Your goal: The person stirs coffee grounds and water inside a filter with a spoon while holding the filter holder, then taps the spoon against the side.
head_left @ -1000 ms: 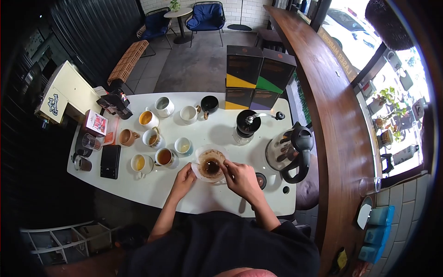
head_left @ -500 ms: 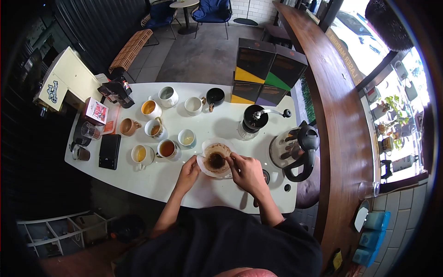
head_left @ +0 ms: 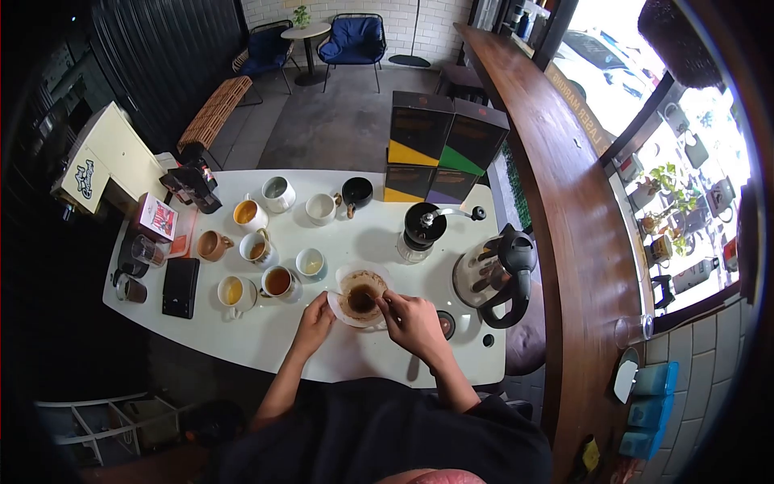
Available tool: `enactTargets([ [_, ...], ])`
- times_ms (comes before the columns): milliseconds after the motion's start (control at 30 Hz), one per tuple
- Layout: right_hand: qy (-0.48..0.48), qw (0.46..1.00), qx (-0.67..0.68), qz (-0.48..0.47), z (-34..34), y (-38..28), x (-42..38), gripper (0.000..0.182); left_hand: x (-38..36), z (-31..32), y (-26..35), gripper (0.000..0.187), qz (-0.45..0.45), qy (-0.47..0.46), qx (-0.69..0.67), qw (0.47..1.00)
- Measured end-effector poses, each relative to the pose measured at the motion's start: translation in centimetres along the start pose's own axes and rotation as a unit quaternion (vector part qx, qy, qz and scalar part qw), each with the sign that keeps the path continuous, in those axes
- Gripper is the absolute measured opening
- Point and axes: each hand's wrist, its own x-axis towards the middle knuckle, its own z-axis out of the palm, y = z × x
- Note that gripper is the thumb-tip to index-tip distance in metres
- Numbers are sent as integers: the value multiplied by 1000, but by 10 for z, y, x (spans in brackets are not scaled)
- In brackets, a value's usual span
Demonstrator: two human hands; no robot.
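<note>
left hand (head_left: 316, 321): fingers pinched on the rim of the white, brown-stained paper filter (head_left: 344, 310), open above the glossy white table (head_left: 347, 234). right hand (head_left: 417, 324): fingers bunched at the filter's opposite side — whether they grip a tool, i cannot tell. dark wet contents (head_left: 360, 301) visible inside.

Single head-worn view, looking forward and steeply down, tabletop at mid-range, floor and wall beyond.

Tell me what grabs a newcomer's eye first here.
Probably the white round paper filter with dark brown contents, between the left hand and right hand. Left of it cluster assorted ceramic cups, several holding yellow-to-brown liquid. Black cardboard boxes with yellow, green and purple corners rise at the white table's far edge.
</note>
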Motion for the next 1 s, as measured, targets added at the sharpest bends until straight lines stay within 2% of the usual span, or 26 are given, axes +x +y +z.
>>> enactTargets([
  [233,23,999,-9,-22,2,-4,-3,22,0,0,-3,27,8,-8,-15,1000],
  [300,19,1000,-7,-19,1,-6,-3,17,1,-1,-4,27,8,-9,-12,1000],
  [433,49,999,-17,-15,2,-10,-5,17,2,-2,-6,27,17,-9,-11,1000],
  [1000,62,998,-24,9,0,-18,-19,20,3,-2,-4,23,26,-34,5,999],
])
